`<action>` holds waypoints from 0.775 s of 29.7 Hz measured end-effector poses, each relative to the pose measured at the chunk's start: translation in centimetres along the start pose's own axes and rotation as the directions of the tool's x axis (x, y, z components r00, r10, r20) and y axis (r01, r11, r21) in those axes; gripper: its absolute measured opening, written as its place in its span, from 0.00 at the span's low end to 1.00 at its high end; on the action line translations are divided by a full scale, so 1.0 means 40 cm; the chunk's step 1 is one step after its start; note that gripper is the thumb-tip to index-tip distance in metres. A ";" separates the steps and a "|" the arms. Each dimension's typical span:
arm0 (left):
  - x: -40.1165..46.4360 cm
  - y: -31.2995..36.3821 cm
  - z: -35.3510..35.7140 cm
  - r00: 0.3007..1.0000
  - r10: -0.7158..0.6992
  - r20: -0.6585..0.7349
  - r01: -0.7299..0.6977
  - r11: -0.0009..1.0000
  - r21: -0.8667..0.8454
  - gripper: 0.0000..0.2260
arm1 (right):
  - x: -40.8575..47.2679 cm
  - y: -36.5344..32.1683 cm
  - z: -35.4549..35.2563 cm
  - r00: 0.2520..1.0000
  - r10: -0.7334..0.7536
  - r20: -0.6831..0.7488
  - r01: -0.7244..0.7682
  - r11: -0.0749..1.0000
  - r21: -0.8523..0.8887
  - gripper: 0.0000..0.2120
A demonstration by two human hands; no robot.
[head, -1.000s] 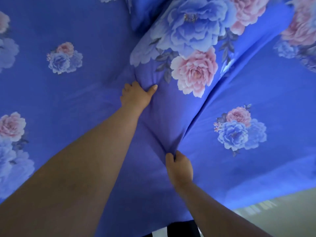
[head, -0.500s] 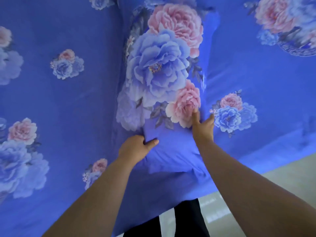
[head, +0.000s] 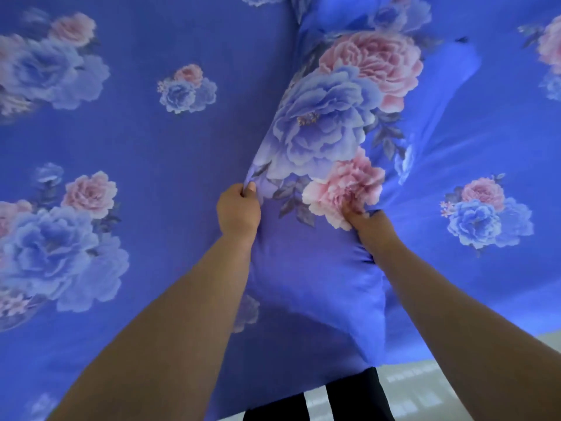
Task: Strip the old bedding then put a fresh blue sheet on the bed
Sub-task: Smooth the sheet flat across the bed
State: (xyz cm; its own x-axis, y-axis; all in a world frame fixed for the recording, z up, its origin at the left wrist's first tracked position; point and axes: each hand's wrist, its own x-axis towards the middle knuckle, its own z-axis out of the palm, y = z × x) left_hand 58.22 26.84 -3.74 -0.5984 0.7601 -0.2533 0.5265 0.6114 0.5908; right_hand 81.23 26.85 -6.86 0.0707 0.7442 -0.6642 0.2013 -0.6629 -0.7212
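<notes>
We see the blue sheet (head: 182,141), printed with pink and blue flowers, spread across nearly the whole view over the bed. A raised fold (head: 318,165) of it runs from the top right down toward our body, carrying a big blue bloom and two pink ones. Our left hand (head: 238,211) pinches the fold's left edge, thumb and fingers curled tight on the cloth. Our right hand (head: 361,218) is dug into the fold's right side beside the lower pink flower; its fingers are mostly buried in fabric, so we cannot tell its grip for sure. Below the sheet's hem show dark trousers (head: 349,399) and pale floor (head: 455,381).
</notes>
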 end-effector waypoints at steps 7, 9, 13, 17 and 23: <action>-0.033 -0.436 -0.417 0.846 -0.169 -0.506 0.097 0.982 -0.165 0.13 | -0.273 -0.009 0.525 0.953 -0.113 0.283 0.198 0.936 -0.291 0.22; -0.042 -0.562 -0.552 0.755 -0.218 -0.619 0.127 0.974 -0.188 0.12 | -0.349 -0.032 0.687 0.917 -0.141 0.374 0.264 0.915 -0.304 0.19; -0.064 -0.790 -0.836 0.581 -0.309 -0.753 0.232 0.950 -0.210 0.13 | -0.513 -0.058 1.012 0.799 -0.189 0.571 0.412 0.863 -0.291 0.19; -0.049 -0.959 -1.076 0.487 -0.271 -0.830 0.186 0.961 -0.205 0.13 | -0.660 -0.067 1.276 0.744 -0.205 0.636 0.430 0.875 -0.221 0.17; -0.014 -1.193 -1.212 0.612 -0.339 -0.715 0.402 0.912 -0.088 0.15 | -0.677 -0.034 1.480 0.743 -0.143 0.653 0.393 0.884 -0.254 0.37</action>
State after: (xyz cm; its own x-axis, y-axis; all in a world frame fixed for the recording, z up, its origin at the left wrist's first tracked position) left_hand 4.15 -13.45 5.37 -0.9761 0.1004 0.1925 0.1862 0.8432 0.5043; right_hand 21.20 2.71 0.45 -0.6146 0.5940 -0.5190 0.4538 -0.2719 -0.8486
